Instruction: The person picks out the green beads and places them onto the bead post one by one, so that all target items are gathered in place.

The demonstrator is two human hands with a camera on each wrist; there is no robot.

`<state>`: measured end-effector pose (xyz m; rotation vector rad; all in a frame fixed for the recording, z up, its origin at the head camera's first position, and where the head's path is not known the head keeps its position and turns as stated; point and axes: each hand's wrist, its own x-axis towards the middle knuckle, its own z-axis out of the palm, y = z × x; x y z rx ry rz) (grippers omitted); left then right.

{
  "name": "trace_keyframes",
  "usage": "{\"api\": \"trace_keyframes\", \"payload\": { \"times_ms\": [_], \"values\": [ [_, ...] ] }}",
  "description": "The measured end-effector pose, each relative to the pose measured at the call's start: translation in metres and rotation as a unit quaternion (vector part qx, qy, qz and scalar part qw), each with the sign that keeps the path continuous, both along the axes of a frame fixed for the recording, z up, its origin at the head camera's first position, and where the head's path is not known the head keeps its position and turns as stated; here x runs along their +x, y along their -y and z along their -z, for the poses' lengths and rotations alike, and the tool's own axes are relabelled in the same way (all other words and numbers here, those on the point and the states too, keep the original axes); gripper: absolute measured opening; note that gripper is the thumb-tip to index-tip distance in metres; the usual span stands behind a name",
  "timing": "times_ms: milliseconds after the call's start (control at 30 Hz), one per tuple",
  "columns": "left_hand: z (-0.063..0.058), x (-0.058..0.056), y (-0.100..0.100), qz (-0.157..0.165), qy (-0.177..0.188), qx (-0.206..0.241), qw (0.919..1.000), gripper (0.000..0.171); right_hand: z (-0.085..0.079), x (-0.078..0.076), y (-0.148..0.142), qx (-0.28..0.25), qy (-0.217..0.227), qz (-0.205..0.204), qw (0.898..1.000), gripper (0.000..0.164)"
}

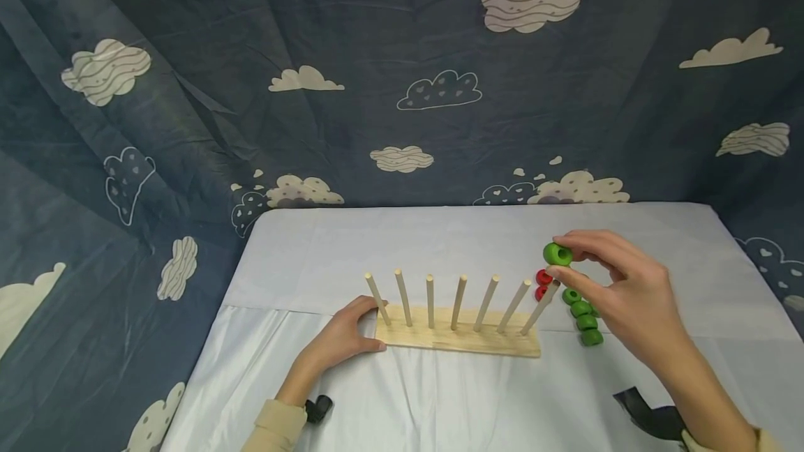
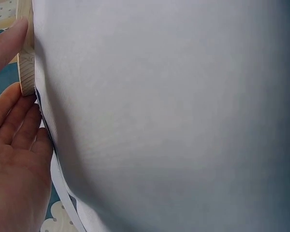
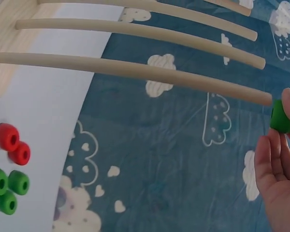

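Note:
A wooden peg board [image 1: 452, 338] with several upright pegs lies across the white table. My left hand [image 1: 336, 337] grips its left end, thumb at the front edge and fingers behind. In the left wrist view the board's end grain [image 2: 27, 72] shows between thumb and fingers. My right hand [image 1: 641, 291] pinches a green bead [image 1: 552, 253] between thumb and fingertips, raised beside the top of the rightmost peg [image 1: 539, 309]. The right wrist view has this bead close by the peg's tip, with the peg outside its hole. All pegs are bare.
Several green beads [image 1: 587, 322] lie in a rough line right of the board, partly hidden by my right hand. Two red beads [image 1: 543, 276] sit behind the rightmost peg. A dark cloud-print cloth [image 1: 402, 33] hangs behind the white table [image 1: 301, 243].

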<state>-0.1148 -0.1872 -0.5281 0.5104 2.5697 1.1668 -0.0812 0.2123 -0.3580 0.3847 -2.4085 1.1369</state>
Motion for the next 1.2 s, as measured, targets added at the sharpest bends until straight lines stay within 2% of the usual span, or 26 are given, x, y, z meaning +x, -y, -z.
{"api": "trace_keyframes", "payload": {
  "times_ms": [267, 433, 833, 1000, 1200],
  "values": [
    [0.002, -0.001, -0.001, -0.003, 0.004, -0.012, 0.9999, 0.068, -0.008, -0.008, 0.008, 0.036, -0.027, -0.044, 0.998, 0.057],
    [0.001, -0.003, -0.001, -0.002, 0.004, -0.013, 0.9999, 0.068, -0.013, -0.011, 0.014, 0.036, -0.027, -0.073, 0.996, 0.057],
    [0.0, 0.001, 0.0, -0.011, 0.024, -0.005, 0.9996, 0.068, -0.023, -0.019, 0.034, 0.033, -0.009, -0.114, 0.993, 0.05],
    [-0.002, 0.0, 0.0, -0.008, 0.023, 0.001, 0.9997, 0.069, -0.023, -0.023, 0.041, 0.027, -0.02, -0.152, 0.988, 0.049],
    [-0.001, 0.0, 0.0, -0.001, 0.02, 0.002, 0.9998, 0.069, -0.023, -0.026, 0.048, 0.038, -0.027, -0.164, 0.985, 0.049]
  ]
}}
